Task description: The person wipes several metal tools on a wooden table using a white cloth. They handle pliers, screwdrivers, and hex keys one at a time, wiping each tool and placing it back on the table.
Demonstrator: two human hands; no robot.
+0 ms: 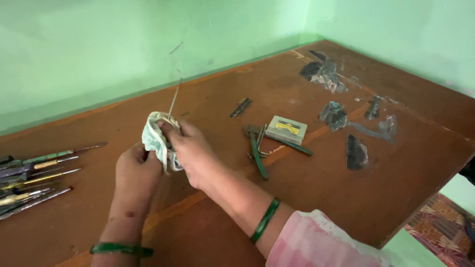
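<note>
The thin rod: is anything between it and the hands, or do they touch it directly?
A crumpled pale cloth is wrapped around the thin rod's lower end. The left hand and right hand both clutch the cloth, so the cloth lies between them and the rod.

- One crumpled pale green and white cloth (157, 141), with one thin metal rod (173, 101) sticking up out of it.
- Two green bangles, one on the left wrist (121, 249) and one on the right wrist (264, 220).
- One small flat grey box with a yellow label (286, 129).
- One row of long slim hand tools (34, 178) at the left edge of the tabletop (307, 198); too overlapped to count exactly.
- One small pile of green-handled tools (258, 157) beside the box.
</note>
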